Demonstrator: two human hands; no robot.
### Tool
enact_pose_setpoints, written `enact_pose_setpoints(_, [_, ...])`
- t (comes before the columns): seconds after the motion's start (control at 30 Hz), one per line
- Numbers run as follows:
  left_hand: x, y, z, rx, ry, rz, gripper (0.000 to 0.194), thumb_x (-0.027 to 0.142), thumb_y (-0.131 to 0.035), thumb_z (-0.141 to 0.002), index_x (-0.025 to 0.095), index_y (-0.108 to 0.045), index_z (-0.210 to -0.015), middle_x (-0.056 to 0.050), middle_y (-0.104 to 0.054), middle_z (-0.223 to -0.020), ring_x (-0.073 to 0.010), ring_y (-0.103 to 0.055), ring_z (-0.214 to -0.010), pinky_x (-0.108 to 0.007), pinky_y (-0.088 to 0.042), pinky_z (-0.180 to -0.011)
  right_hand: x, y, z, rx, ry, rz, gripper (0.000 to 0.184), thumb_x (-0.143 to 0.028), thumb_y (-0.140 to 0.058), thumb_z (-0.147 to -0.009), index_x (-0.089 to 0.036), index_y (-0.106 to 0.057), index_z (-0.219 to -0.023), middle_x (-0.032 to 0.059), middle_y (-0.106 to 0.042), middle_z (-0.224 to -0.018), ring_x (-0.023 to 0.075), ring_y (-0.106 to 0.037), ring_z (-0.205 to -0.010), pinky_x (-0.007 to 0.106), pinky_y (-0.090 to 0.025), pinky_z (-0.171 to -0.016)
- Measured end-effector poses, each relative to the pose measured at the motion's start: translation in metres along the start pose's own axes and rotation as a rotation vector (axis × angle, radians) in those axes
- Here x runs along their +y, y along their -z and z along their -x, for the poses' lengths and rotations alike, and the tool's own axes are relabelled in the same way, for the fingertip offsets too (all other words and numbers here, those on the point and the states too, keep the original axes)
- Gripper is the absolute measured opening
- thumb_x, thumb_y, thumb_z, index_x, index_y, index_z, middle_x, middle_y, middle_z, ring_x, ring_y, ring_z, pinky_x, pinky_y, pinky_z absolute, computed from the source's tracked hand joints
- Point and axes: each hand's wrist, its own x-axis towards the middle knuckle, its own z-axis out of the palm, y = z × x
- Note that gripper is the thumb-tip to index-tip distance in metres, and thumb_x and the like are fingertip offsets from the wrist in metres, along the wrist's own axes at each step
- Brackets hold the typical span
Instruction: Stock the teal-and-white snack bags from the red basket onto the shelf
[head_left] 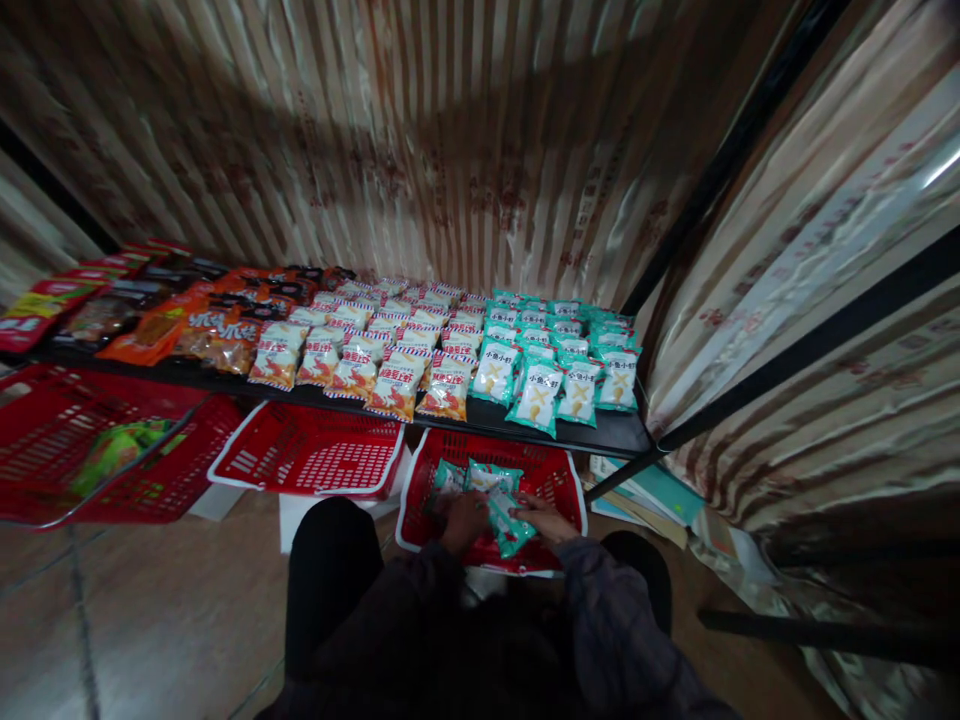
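Observation:
A teal-and-white snack bag (511,532) lies tilted over the near side of a red basket (577,495) with a white rim, between my hands. My right hand (547,518) grips it from the right, fingers reaching over its upper part. From the left, my left hand (463,522) is closed at its edge; the fingertips are dark and partly hidden. More teal snack bags (491,476) lie in the basket just beyond my fingers. Matching teal snack bags (538,392) stand in rows on the black shelf (592,436) above the basket.
White-and-orange snack bags (397,384), orange bags (217,335) and red packs (37,310) fill the shelf leftward. Two more red baskets, a middle one (307,450) and a left one (45,450), stand on the floor. Black rack poles (810,340) and patterned curtains (465,130) enclose the space.

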Motion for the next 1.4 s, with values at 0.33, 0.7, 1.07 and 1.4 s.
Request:
enact_pose_setpoints(0.33, [0.026, 0.023, 0.004, 0.135, 0.235, 0.323, 0.021, 0.015, -0.049, -0.081, 0.014, -0.063, -0.097, -0.01, -0.07, -0.099, -0.0183, -0.066, -0.09, -0.031, -0.05, -0.085, -0.035, 0.001, 0.038, -0.107, 0.246, -0.13, 0.063, -0.037, -0.086, -0.051, -0.021, -0.066, -0.108, 0.0075, -0.07, -0.112, 0.0262, -0.066, -0.101, 0.038, -0.053, -0.083])
enact_pose_setpoints(0.7, [0.052, 0.05, 0.017, 0.118, 0.33, 0.937, 0.024, 0.023, -0.068, -0.074, 0.014, -0.06, -0.094, 0.0, -0.064, -0.072, -0.0085, -0.06, -0.062, -0.02, -0.049, -0.062, -0.054, -0.011, 0.062, -0.123, 0.235, -0.221, 0.074, -0.04, -0.085, -0.054, -0.021, -0.061, -0.121, 0.0059, -0.072, -0.105, 0.0202, -0.068, -0.085, 0.033, -0.052, -0.079])
enact_pose_setpoints(1.07, [0.073, 0.068, 0.019, 0.054, 0.228, 0.953, 0.033, 0.018, -0.067, -0.07, 0.015, -0.063, -0.102, -0.003, -0.069, -0.078, -0.0105, -0.061, -0.061, -0.02, -0.047, -0.056, -0.068, -0.008, 0.073, -0.114, 0.409, -0.155, 0.067, -0.038, -0.084, -0.057, -0.025, -0.064, -0.12, 0.0085, -0.063, -0.129, 0.0281, -0.058, -0.118, 0.039, -0.051, -0.091])
enact_pose_setpoints(1.4, [0.083, 0.084, 0.019, -0.003, 0.226, 0.884, 0.017, 0.031, -0.067, -0.07, 0.015, -0.061, -0.073, 0.0, -0.059, -0.062, -0.0104, -0.052, -0.054, -0.019, -0.041, -0.049, -0.083, -0.004, 0.081, -0.187, 0.418, -0.083, 0.067, -0.04, -0.084, -0.06, -0.024, -0.063, -0.121, 0.0096, -0.064, -0.127, 0.0293, -0.054, -0.123, 0.044, -0.046, -0.099])
